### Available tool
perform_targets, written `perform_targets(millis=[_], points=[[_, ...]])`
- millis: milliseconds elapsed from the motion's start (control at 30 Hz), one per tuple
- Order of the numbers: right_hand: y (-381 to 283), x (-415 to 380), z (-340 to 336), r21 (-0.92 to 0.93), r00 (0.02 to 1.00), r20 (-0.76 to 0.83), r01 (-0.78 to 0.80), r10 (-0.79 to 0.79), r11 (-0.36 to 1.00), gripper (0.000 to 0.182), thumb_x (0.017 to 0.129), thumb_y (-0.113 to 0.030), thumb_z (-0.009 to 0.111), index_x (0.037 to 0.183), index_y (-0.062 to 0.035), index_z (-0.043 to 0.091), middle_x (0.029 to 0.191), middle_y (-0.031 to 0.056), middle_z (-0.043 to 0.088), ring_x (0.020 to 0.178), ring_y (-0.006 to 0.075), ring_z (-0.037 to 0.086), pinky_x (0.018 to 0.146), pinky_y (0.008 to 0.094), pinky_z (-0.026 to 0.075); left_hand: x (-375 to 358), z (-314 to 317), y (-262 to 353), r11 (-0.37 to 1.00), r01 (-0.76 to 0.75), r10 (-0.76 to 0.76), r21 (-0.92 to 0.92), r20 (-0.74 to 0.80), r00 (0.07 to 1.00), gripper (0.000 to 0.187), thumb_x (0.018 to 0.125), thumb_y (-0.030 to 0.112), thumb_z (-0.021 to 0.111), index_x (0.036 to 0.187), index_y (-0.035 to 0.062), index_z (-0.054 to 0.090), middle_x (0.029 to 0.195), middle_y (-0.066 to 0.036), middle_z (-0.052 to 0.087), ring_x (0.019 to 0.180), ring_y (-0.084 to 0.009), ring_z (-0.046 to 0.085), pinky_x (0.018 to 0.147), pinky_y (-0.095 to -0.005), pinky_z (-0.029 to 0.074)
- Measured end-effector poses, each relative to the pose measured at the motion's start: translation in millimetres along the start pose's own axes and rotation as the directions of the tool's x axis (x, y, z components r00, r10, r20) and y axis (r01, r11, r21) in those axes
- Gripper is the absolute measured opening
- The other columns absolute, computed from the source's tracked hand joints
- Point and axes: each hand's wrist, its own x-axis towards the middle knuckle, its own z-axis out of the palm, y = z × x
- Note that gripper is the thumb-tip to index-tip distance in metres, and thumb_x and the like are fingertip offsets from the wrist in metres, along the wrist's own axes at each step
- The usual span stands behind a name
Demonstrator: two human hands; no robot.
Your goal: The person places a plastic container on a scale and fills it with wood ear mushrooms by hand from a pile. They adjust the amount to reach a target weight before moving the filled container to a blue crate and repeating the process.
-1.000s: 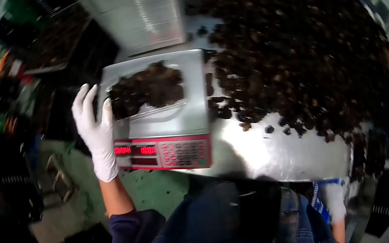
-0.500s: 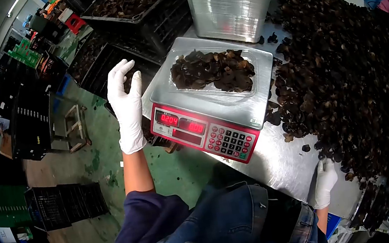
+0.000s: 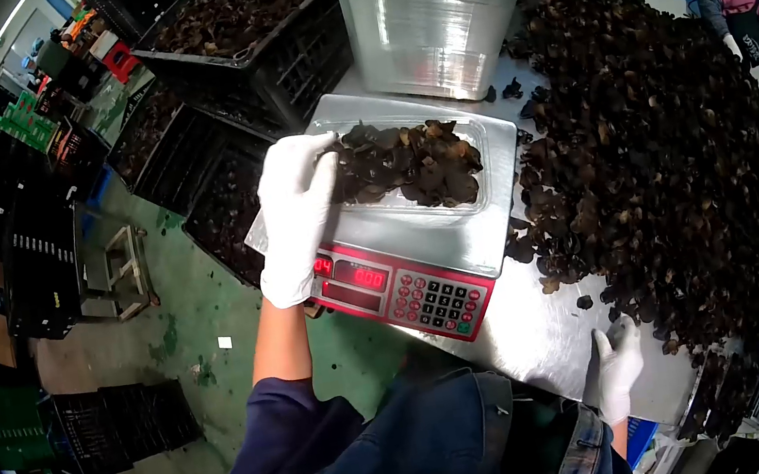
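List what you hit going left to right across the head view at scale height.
Black crates → left hand → clear tray of dark mushrooms on the scale → loose mushroom heap on the steel table.

One scale [image 3: 421, 250], two gloved hands [image 3: 298, 215]

A shiny steel table [image 3: 537, 336] carries a red-fronted scale [image 3: 411, 252] at its near left corner, a tall stack of clear trays [image 3: 438, 7] behind the scale, and a broad heap of dark dried mushrooms [image 3: 671, 154] spread across its right side.
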Motion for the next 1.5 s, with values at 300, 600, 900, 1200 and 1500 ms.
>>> perform_targets(millis=[300, 600, 900, 1200, 1500], points=[[52.1, -18.0, -27.6, -0.387, 0.977, 0.212, 0.045, 0.041, 0.921, 0.019, 0.088, -0.02, 0.068, 0.104, -0.0096, 0.069, 0.091, 0.0141, 0.069, 0.077, 0.0333, 0.068, 0.068, 0.042, 0.054, 10.2, 12.8, 14.4, 0.942, -0.13, 0.054, 0.309, 0.242, 0.969, 0.028, 0.075, 0.03, 0.081, 0.074, 0.0086, 0.064, 0.071, -0.006, 0.055, 0.073, -0.0251, 0.057, 0.065, -0.0374, 0.047], [99.7, -112.6, -155.5, -0.69, 0.737, 0.373, -0.185, 0.563, 0.7, 0.018, 0.09, -0.02, 0.068, 0.096, -0.0039, 0.072, 0.097, 0.0178, 0.071, 0.083, 0.0332, 0.07, 0.074, 0.0403, 0.056, 1.9, 19.7, 13.2, 0.962, -0.026, -0.011, 0.273, 0.134, 0.991, 0.016, 0.077, 0.014, 0.074, 0.074, 0.0088, 0.058, 0.075, -0.008, 0.059, 0.075, -0.0284, 0.059, 0.069, -0.0405, 0.047], [75.4, -96.6, -155.2, -0.493, 0.896, 0.164, -0.287, 0.412, 0.821, 0.018, 0.09, -0.019, 0.067, 0.098, -0.0029, 0.072, 0.098, 0.0177, 0.072, 0.085, 0.0324, 0.07, 0.075, 0.0395, 0.056, -3.1, 10.7, 17.7, 0.913, -0.056, -0.047, 0.403, 0.241, 0.969, 0.034, 0.068, 0.019, 0.082, 0.097, 0.006, 0.07, 0.087, -0.009, 0.06, 0.089, -0.0282, 0.06, 0.077, -0.0378, 0.049], [58.0, -66.2, -139.0, -0.323, 0.97, 0.052, -0.211, 0.239, 0.923, 0.019, 0.091, -0.017, 0.067, 0.101, -0.0018, 0.071, 0.099, 0.0176, 0.072, 0.086, 0.0315, 0.07, 0.077, 0.0387, 0.055, -5.7, 12.4, 7.4, 0.944, -0.097, 0.058, 0.315, 0.133, 0.989, 0.014, 0.077, 0.01, 0.073, 0.085, 0.0058, 0.063, 0.083, -0.009, 0.059, 0.083, -0.031, 0.06, 0.073, -0.0396, 0.048], [23.7, -25.4, -103.9, -0.13, 1.0, -0.006, 0.015, -0.016, 0.991, 0.02, 0.092, -0.016, 0.066, 0.103, -0.0008, 0.071, 0.101, 0.0175, 0.072, 0.088, 0.0307, 0.07, 0.079, 0.0378, 0.055, -97.9, 89.8, 140.0, 0.775, 0.491, -0.04, -0.397, 0.746, 0.665, 0.031, 0.1, 0.023, 0.051, 0.111, -0.004, 0.062, 0.097, -0.015, 0.068, 0.09, -0.0229, 0.066, 0.079, -0.0361, 0.053]])
